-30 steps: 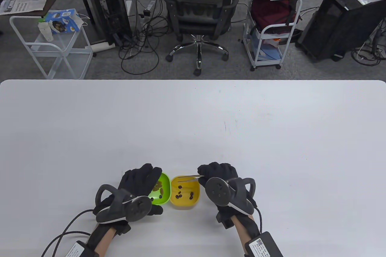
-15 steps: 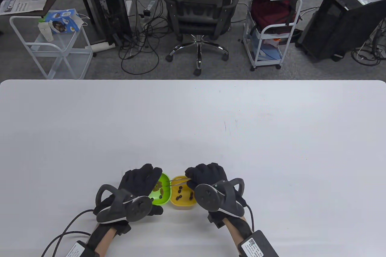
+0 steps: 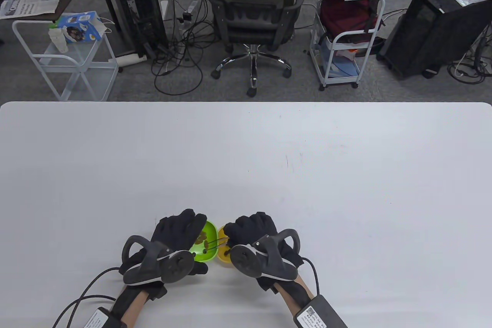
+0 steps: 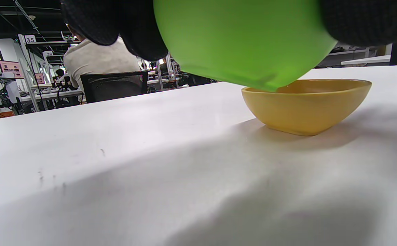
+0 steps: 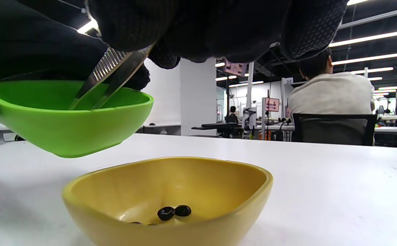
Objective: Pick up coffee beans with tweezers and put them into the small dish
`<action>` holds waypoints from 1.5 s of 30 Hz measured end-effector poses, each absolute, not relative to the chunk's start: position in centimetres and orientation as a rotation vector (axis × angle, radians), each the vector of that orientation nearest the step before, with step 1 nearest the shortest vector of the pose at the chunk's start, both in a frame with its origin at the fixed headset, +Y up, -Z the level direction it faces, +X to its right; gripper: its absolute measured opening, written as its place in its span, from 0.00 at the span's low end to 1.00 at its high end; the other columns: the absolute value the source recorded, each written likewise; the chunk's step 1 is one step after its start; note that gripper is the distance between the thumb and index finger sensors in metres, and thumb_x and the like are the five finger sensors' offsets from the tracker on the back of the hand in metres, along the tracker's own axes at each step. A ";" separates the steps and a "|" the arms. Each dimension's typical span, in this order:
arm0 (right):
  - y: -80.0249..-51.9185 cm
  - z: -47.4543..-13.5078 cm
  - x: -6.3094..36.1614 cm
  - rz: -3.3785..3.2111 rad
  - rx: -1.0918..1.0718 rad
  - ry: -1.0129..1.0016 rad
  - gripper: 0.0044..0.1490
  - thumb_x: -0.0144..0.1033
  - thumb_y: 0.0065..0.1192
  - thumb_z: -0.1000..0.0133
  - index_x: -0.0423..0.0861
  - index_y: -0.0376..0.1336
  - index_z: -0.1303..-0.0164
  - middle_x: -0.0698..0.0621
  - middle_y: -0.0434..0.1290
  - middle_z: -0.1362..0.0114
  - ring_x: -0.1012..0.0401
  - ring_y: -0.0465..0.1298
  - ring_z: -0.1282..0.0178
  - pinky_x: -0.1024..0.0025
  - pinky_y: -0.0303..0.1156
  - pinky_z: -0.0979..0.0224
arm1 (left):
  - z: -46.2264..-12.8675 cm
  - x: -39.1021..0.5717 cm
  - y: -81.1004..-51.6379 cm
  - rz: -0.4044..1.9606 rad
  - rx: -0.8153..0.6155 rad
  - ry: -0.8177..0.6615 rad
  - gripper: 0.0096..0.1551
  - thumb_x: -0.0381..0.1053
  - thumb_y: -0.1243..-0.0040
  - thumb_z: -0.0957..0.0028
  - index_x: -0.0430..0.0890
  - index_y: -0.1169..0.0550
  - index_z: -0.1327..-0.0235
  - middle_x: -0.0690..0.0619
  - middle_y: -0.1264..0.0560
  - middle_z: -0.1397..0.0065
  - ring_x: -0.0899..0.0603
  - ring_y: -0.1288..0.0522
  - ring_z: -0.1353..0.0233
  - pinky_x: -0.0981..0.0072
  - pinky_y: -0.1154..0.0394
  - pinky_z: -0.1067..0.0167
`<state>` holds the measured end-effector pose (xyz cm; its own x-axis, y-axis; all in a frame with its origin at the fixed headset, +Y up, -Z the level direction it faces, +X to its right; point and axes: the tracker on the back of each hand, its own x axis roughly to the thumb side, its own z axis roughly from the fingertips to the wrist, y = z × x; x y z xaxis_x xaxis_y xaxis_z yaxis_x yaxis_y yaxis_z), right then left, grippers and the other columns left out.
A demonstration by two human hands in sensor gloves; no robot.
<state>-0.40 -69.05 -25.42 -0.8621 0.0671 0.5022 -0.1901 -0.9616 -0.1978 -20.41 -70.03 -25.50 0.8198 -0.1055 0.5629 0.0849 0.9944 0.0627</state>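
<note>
My left hand holds a green dish lifted and tilted off the table; it holds several coffee beans. The dish also shows in the left wrist view and in the right wrist view. My right hand grips metal tweezers whose tips reach down into the green dish; they show in the right wrist view. A yellow dish stands on the table just right of the green one, mostly hidden under my right hand. It holds several dark beans.
The white table stretches far ahead. Beyond its far edge stand an office chair, a white cart at left and another cart at right.
My right hand has moved left from over the yellow dish, carrying the tweezers' tips into the green dish. My left hand and the green dish have stayed in place.
</note>
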 end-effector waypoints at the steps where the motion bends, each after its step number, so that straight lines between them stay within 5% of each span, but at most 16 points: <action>1: -69.0 -25.4 -0.6 2.891 0.776 -0.366 0.27 0.43 0.57 0.49 0.54 0.66 0.38 0.56 0.74 0.44 0.57 0.77 0.51 0.41 0.67 0.22 | -25.5 -20.4 -70.0 -0.102 0.035 -0.601 0.69 0.76 0.43 0.63 0.39 0.41 0.12 0.31 0.37 0.12 0.29 0.26 0.23 0.30 0.30 0.26; 45: -68.5 -24.6 -3.2 3.118 0.888 -0.426 0.26 0.41 0.52 0.48 0.53 0.64 0.39 0.54 0.73 0.43 0.56 0.76 0.49 0.40 0.66 0.20 | -25.4 -20.2 -70.0 -0.123 0.037 -0.607 0.69 0.76 0.42 0.63 0.39 0.41 0.12 0.31 0.37 0.12 0.29 0.26 0.23 0.30 0.30 0.26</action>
<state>-3.19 -68.50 -24.62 -0.8450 -0.1921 0.4991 0.0510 -0.9580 -0.2823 -20.24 -70.01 -25.43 0.8141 -0.1264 0.5668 0.1048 0.9920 0.0707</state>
